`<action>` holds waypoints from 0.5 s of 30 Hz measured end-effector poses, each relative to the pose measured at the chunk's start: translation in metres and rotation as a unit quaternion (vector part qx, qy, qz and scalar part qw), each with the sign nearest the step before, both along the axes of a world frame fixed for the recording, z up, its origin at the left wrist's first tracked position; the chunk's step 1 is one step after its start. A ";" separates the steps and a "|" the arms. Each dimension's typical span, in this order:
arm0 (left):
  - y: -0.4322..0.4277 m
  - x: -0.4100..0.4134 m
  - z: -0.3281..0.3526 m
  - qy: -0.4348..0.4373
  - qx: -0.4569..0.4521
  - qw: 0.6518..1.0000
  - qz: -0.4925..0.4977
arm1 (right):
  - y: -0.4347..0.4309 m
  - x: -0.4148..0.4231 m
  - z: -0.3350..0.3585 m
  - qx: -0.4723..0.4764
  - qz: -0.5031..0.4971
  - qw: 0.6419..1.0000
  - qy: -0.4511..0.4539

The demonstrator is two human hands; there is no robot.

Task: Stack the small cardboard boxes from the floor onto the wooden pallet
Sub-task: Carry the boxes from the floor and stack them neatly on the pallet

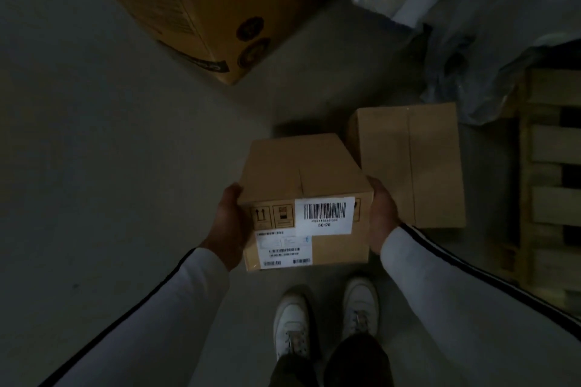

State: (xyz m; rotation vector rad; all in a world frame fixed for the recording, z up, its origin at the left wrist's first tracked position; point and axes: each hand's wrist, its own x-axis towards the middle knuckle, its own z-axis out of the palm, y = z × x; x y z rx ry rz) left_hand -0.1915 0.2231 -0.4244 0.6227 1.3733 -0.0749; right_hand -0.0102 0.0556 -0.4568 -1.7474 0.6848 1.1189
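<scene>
A small cardboard box (pixel 301 173) with white barcode labels on its near side is held above the floor between both hands. My left hand (pixel 228 223) presses its left side and my right hand (pixel 382 214) presses its right side. A second small cardboard box (pixel 412 163) lies on the grey floor just to the right, its near corner hidden behind my right hand. The wooden pallet (pixel 553 179) lies at the right edge, its slats bare where they show.
A large cardboard carton (pixel 201 6) stands on the floor at the top left. Crumpled plastic sheeting (pixel 471 9) covers the top right and hangs over the pallet's far end. My two white shoes (pixel 327 317) stand below the held box.
</scene>
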 end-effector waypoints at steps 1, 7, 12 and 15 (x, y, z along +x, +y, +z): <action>0.000 -0.002 0.003 -0.009 -0.002 1.000 -0.008 | -0.001 -0.002 0.000 0.029 0.001 0.999 0.029; 0.002 -0.011 0.042 -0.007 0.012 0.999 -0.049 | -0.015 -0.008 0.042 0.086 0.006 0.993 0.087; -0.015 -0.019 0.127 -0.009 0.013 0.999 -0.043 | -0.028 -0.019 0.151 0.100 -0.026 0.992 0.077; -0.027 -0.014 0.208 -0.021 0.021 0.998 -0.057 | -0.038 -0.021 0.241 0.096 -0.040 0.992 0.075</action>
